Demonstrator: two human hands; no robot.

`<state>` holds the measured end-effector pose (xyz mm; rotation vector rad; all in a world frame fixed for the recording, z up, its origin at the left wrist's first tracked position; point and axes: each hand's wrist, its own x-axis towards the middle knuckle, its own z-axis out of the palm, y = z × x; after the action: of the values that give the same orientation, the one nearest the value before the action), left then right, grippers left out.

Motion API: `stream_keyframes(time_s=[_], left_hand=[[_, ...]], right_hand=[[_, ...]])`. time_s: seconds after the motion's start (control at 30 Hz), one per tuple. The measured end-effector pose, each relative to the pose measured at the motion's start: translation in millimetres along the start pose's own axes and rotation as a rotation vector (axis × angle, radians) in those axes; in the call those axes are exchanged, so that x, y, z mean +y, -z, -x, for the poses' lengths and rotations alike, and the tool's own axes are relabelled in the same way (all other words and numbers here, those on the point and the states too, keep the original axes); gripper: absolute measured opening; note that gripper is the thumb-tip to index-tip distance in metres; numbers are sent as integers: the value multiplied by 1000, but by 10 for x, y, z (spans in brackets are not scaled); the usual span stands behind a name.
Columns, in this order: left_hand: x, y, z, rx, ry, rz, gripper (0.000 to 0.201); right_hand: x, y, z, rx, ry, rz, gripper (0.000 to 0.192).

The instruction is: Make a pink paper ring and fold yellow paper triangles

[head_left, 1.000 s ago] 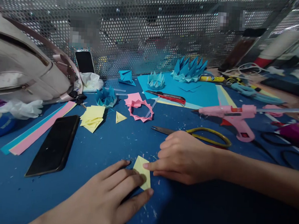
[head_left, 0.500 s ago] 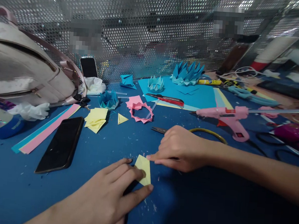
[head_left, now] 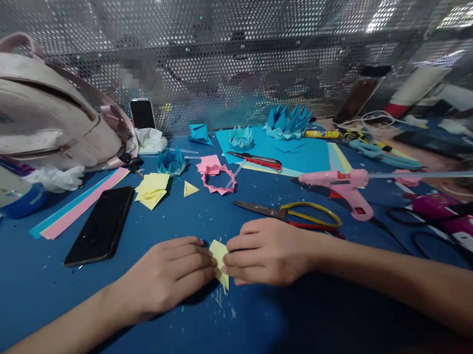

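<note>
Toward the near edge of the worktop (head_left: 170,344), left hand (head_left: 170,272) and right hand (head_left: 270,251) lie palm-down, touching yellow paper (head_left: 218,249) between them; whether they pinch, I cannot tell. Lettering on the yellow tube (head_left: 321,134) is blurred.

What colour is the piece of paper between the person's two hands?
The piece of paper is pale yellow, seen in the head view.

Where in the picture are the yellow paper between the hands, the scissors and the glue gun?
Yellow paper (head_left: 218,250): head view, bare part near its far end.
Scissors (head_left: 272,212): head view, blades near the pivot.
Glue gun (head_left: 336,178): head view, on its pink body.
</note>
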<state>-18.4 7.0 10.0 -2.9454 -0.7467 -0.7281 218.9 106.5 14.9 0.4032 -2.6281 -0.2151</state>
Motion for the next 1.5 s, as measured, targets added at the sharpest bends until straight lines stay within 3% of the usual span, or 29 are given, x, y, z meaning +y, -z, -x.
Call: stream_keyframes(time_s=[0.27, 0.43, 0.57, 0.97, 1.07, 1.13, 1.27, 1.5], left_hand=[[-55, -39, -38, -1, 133, 240, 22], [-69, -33, -46, 23, 38, 29, 25], [-47, -52, -48, 28, 39, -27, 22], [-77, -111, -149, 10, 332, 349, 15], [-44, -122, -155, 41, 381, 337, 16], [1, -139, -150, 69, 400, 213, 17], [84, -172, -121, 125, 316, -42, 26], [114, -104, 65, 78, 112, -34, 37]], right_hand=[[12, -43, 21, 7, -25, -120, 26], [-5, -48, 28, -34, -50, -126, 25], [-12, -52, 25, -47, -58, -129, 25], [-7, -2, 30, -105, 22, -69, 30], [-6, -5, 36, -90, 39, -66, 29], [-6, -4, 36, -79, 34, -64, 30], [-9, -7, 34, -47, 10, -96, 28], [-4, -22, 29, 34, 1, -108, 27]])
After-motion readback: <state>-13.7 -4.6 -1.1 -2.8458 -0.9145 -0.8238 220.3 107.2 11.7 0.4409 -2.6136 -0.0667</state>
